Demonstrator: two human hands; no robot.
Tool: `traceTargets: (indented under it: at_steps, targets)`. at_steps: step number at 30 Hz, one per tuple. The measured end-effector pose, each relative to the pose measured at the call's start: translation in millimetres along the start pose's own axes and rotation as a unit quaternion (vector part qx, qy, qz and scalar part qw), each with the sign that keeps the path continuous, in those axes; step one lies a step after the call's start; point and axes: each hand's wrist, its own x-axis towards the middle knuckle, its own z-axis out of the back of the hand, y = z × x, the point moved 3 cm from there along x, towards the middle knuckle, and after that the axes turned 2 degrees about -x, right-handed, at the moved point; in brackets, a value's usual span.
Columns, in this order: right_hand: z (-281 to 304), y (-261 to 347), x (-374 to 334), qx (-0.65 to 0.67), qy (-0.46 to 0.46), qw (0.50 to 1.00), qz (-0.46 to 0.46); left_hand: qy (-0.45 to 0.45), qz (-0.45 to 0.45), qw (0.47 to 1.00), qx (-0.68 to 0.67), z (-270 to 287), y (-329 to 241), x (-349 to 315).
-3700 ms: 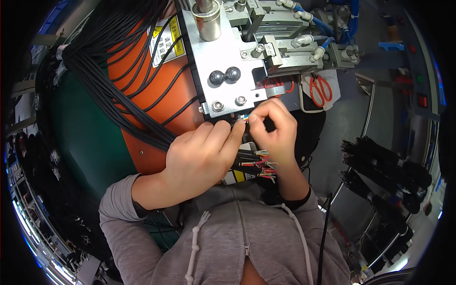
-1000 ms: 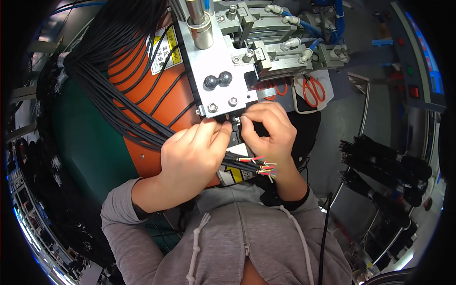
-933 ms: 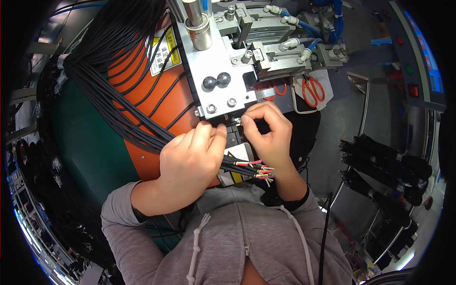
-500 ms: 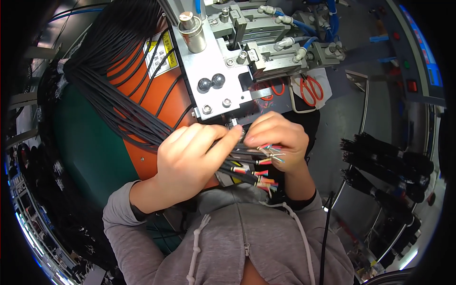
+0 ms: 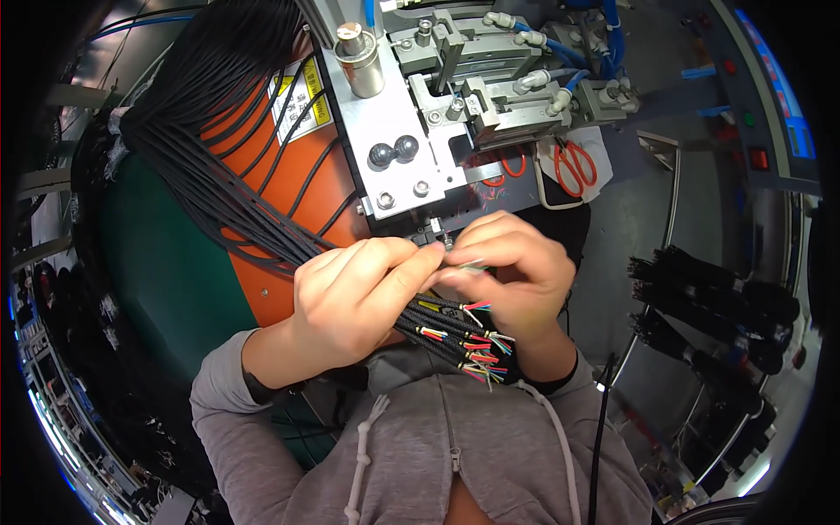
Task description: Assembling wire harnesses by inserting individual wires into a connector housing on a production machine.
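My left hand [image 5: 363,293] is closed, its thumb and forefinger pinching the end of a black cable just below the front of a metal machine fixture [image 5: 389,166]. My right hand [image 5: 525,271] meets it there, fingers pinched on thin stripped wires [image 5: 472,266], slightly blurred. Under both hands a bundle of black braided cables [image 5: 429,324] runs toward my chest. Red, white, blue and green wires [image 5: 479,347] fan out of their cut ends. The exact grip point is partly hidden by my fingers.
More black cables [image 5: 201,184] lie over an orange panel [image 5: 249,131] at left. Pneumatic cylinders [image 5: 516,114] with blue hoses stand behind. Red-handled scissors [image 5: 575,169] lie right of the fixture. Further right, black cable bundles [image 5: 709,297] hang on a metal rack.
My right fingers have moved in against my left fingertips and taken up thin wires. The loose cable ends below have shifted down, showing more of their coloured wires.
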Motion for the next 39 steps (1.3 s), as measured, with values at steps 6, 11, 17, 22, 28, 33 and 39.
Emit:
traceTargets:
  at_steps: [6, 11, 17, 22, 28, 33, 39]
  targets:
    - [-10, -3, -1, 0.017, -0.077, 0.997, 0.024, -0.043, 0.003, 0.999, -0.013, -2, 0, -1]
    - [-7, -3, 4, -0.06, 0.027, 0.996, 0.067, -0.05, -0.001, 0.999, -0.015, -2, 0, -1]
    - [-5, 7, 4, -0.2, -0.021, 0.977, 0.069, 0.026, 0.026, 0.999, 0.03, -3, -1, -3]
    - [12, -3, 3, -0.044, 0.084, 0.97, -0.223, 0.008, 0.003, 0.998, 0.057, -5, -1, -6]
    - [17, -21, 1, -0.016, 0.061, 0.974, -0.216, 0.101, 0.0, 0.986, 0.132, -11, -6, -10]
    - [1, -22, 6, -0.264, 0.052, 0.96, -0.083, 0.157, 0.023, 0.97, 0.186, -18, -3, -7]
    - [-1, -24, 0, -0.305, 0.074, 0.948, -0.059, 0.158, 0.064, 0.965, 0.201, -21, -7, -9]
